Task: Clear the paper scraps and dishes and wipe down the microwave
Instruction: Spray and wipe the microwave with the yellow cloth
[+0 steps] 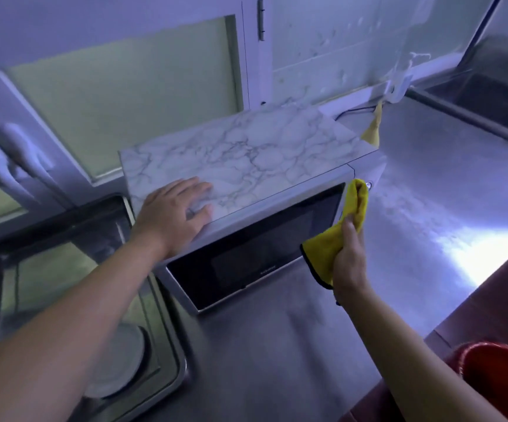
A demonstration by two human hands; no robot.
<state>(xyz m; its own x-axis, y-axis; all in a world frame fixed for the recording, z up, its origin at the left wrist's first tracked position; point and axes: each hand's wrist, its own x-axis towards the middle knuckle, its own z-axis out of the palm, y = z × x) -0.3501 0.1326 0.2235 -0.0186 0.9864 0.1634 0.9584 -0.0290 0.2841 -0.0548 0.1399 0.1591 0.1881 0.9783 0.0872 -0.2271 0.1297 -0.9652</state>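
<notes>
Microwave (255, 251) on the steel desk (414, 208), dark door facing the camera, marble-patterned sheet (246, 156) covering its top. Left hand (175, 214) flat on the front left of that top, fingers (198, 190) spread and gripping nothing. Right hand (348, 257) at the door's right edge, fingers clamped on a bunched yellow cloth (355, 202) pressed against the control side. Left of the microwave, a sink (167, 345) with a pale round dish (118, 360) inside. Second yellow cloth (371, 132) hanging by the back wall.
</notes>
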